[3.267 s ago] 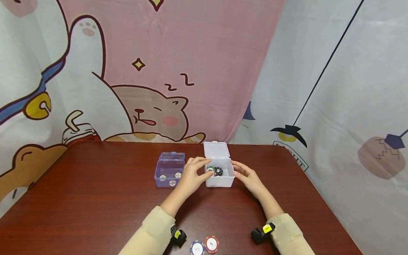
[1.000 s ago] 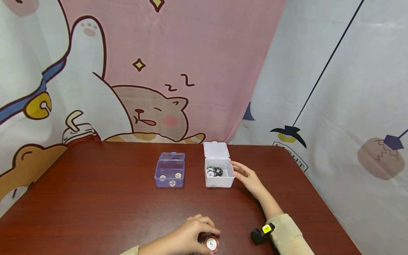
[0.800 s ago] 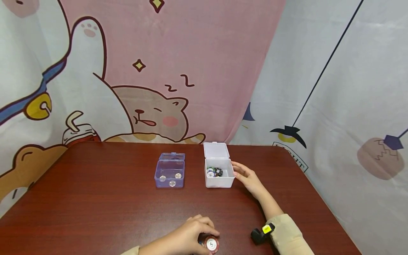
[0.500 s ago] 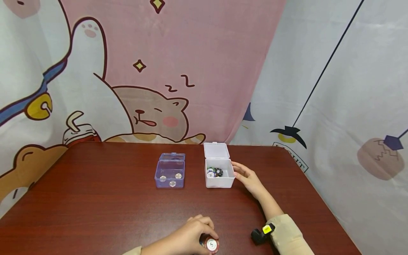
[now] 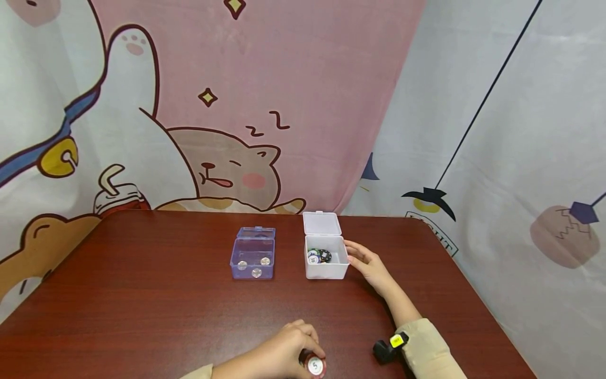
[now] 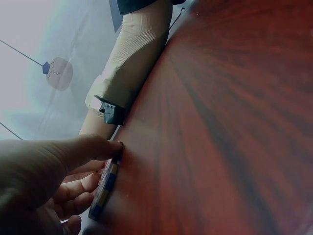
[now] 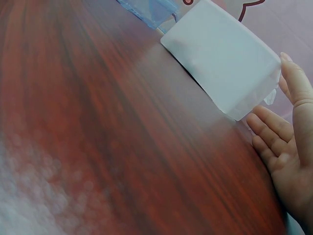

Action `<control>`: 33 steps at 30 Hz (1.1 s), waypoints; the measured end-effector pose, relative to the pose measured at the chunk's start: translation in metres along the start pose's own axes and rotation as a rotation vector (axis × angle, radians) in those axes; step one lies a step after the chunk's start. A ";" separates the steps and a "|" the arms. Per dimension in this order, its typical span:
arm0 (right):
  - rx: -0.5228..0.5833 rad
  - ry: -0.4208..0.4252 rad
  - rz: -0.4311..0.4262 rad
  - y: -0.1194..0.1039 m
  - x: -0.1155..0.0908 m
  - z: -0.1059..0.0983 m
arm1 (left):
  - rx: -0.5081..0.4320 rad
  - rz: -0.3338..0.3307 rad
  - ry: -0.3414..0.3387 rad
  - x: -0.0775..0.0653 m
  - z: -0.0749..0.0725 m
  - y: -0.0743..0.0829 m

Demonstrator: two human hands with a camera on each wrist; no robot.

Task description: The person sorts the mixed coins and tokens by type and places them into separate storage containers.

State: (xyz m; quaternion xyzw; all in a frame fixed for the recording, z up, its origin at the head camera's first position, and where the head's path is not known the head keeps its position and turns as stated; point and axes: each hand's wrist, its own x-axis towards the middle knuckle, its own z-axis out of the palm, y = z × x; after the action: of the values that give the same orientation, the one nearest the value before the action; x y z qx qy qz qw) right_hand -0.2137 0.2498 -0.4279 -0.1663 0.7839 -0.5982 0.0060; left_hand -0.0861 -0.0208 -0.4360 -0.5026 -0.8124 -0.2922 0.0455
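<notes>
My left hand [image 5: 290, 351] is low over the table near its front, thumb and fingers pinching a red poker chip [image 5: 315, 366] marked 5. Beside it a blue-edged poker chip [image 6: 104, 190] shows under the fingers in the left wrist view; from the head it is hidden by the hand. My right hand [image 5: 371, 269] rests with relaxed fingers against the right side of a white plastic box [image 5: 326, 271], its lid [image 5: 322, 223] raised. Inside the box lie several poker chips, among them a black one [image 5: 325, 256] and a blue-and-white one [image 5: 313, 259].
Left of the white box stands a translucent blue box [image 5: 252, 244] with its lid raised, holding several small round clear pieces. Both boxes stand toward the far side of the dark red wooden table [image 5: 156, 295]. A patterned cloth [image 5: 331, 105] hangs behind.
My left hand has come from the white box down to the chips at the front and pinches the red one, shifting it slightly. My right hand stays at the box.
</notes>
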 end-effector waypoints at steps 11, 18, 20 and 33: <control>0.008 0.002 0.002 0.001 -0.001 -0.001 | 0.104 0.091 -0.012 0.004 -0.002 0.001; 0.005 0.002 0.003 0.002 0.001 -0.001 | 0.075 0.091 -0.011 0.003 -0.003 0.001; 0.002 0.002 0.002 0.003 0.001 -0.002 | 0.071 0.092 0.000 0.003 -0.002 0.001; 0.057 -0.014 -0.043 0.004 0.001 -0.001 | -0.032 0.049 0.103 0.008 -0.009 -0.002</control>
State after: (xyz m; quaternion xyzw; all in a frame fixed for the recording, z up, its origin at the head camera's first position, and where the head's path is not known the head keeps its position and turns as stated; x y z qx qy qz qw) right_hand -0.2157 0.2511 -0.4317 -0.1869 0.7628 -0.6191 0.0035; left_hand -0.0940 -0.0200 -0.4268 -0.5072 -0.7918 -0.3293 0.0863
